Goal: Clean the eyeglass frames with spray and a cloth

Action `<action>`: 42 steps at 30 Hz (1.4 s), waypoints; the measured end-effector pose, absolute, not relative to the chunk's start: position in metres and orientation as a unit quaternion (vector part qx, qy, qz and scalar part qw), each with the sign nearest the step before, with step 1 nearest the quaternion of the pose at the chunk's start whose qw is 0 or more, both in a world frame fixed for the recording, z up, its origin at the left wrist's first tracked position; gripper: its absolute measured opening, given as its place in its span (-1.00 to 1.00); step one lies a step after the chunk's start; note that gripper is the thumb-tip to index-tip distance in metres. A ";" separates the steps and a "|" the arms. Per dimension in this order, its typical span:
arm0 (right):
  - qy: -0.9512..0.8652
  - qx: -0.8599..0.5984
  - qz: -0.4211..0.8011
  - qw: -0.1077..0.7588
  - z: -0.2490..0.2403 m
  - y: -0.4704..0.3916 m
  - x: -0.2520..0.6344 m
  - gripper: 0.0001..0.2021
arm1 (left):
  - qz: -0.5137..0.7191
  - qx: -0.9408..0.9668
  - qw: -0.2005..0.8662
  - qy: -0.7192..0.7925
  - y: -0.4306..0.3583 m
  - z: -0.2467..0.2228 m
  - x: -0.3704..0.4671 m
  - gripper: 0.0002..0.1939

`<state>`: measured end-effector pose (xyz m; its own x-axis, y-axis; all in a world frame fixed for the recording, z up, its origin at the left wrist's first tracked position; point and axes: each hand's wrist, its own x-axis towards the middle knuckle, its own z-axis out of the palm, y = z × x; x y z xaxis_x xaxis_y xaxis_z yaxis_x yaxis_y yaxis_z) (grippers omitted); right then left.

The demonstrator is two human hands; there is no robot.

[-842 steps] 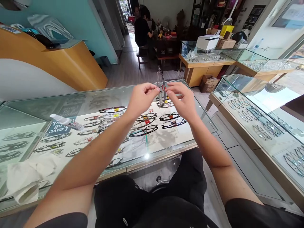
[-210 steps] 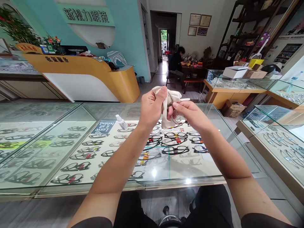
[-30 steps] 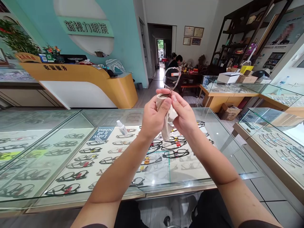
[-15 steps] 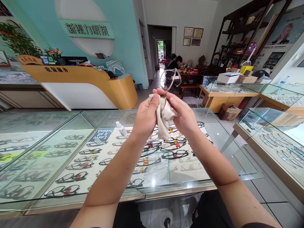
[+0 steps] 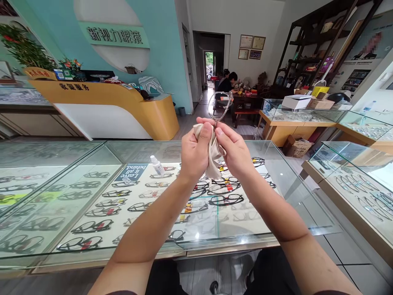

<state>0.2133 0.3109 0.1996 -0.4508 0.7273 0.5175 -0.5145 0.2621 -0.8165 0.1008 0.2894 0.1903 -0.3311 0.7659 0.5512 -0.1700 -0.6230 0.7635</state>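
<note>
Above the glass counter, my left hand [image 5: 195, 149] is closed on a cream cloth [image 5: 214, 162], thumb pressed on top and the cloth hanging below. My right hand [image 5: 236, 148] pinches a pair of clear-framed eyeglasses [image 5: 220, 107] with thumb and fingers close to the cloth. One round rim of the glasses stands upright above my fingertips. Their other half is hidden by the cloth and hands. The two hands are close together, fingertips nearly touching.
A white spray bottle [image 5: 157, 165] stands on the glass display counter [image 5: 245, 233], which holds rows of eyeglasses. Another display case [image 5: 353, 192] is at the right. A yellow-topped reception desk [image 5: 156, 114] stands behind, and a person [image 5: 227, 84] sits at a far table.
The glasses have tilted and turned slightly. My left hand has moved a little right, bunching the cloth, and my right thumb has closed in against the frame.
</note>
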 end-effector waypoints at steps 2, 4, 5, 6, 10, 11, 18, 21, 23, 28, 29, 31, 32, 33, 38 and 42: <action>-0.594 -0.093 0.603 0.524 0.200 0.315 0.216 -0.69 | 0.728 0.516 0.330 0.308 0.290 0.192 0.096 -0.51; -0.586 -0.106 0.599 0.536 0.201 0.320 0.220 -0.68 | 0.687 0.552 0.355 0.311 0.289 0.195 0.090 -0.51; -0.581 -0.110 0.596 0.543 0.202 0.322 0.222 -0.68 | 0.666 0.570 0.368 0.308 0.289 0.197 0.088 -0.51; -0.577 -0.112 0.594 0.550 0.203 0.324 0.224 -0.68 | 0.645 0.588 0.380 0.304 0.288 0.198 0.085 -0.51; -0.563 -0.106 0.603 0.556 0.205 0.326 0.226 -0.70 | 0.605 0.626 0.399 0.288 0.288 0.199 0.084 -0.51; -0.559 -0.103 0.607 0.555 0.204 0.325 0.224 -0.71 | 0.612 0.622 0.393 0.290 0.288 0.198 0.086 -0.49; -0.569 -0.108 0.598 0.554 0.195 0.315 0.210 -0.62 | 0.723 0.524 0.328 0.309 0.293 0.188 0.098 -0.51; -0.568 -0.105 0.601 0.553 0.196 0.318 0.214 -0.64 | 0.704 0.534 0.353 0.307 0.293 0.190 0.093 -0.51; -0.565 -0.105 0.601 0.555 0.199 0.320 0.219 -0.67 | 0.669 0.559 0.393 0.292 0.292 0.193 0.087 -0.52; -0.554 -0.108 0.607 0.560 0.203 0.323 0.224 -0.69 | 0.584 0.609 0.464 0.268 0.289 0.198 0.077 -0.50; -0.550 -0.108 0.608 0.562 0.203 0.323 0.223 -0.69 | 0.590 0.606 0.462 0.269 0.290 0.198 0.078 -0.49; -0.546 -0.098 0.607 0.569 0.201 0.319 0.219 -0.68 | 0.624 0.585 0.441 0.271 0.291 0.195 0.082 -0.48; -0.549 -0.090 0.604 0.571 0.200 0.317 0.217 -0.69 | 0.647 0.571 0.425 0.274 0.292 0.194 0.085 -0.50; -0.555 -0.084 0.599 0.571 0.199 0.315 0.216 -0.70 | 0.671 0.554 0.406 0.277 0.292 0.192 0.088 -0.51; -0.585 -0.089 0.580 0.560 0.198 0.309 0.216 -0.72 | 0.725 0.520 0.344 0.293 0.294 0.188 0.095 -0.50; -0.568 -0.077 0.590 0.569 0.199 0.312 0.220 -0.76 | 0.667 0.570 0.372 0.303 0.292 0.193 0.077 -0.51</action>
<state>0.2196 0.3119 0.1990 -0.3416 0.7583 0.5553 -0.5829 0.2926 -0.7580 0.0770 0.2925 0.1925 -0.0743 0.8419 0.5345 -0.1506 -0.5393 0.8285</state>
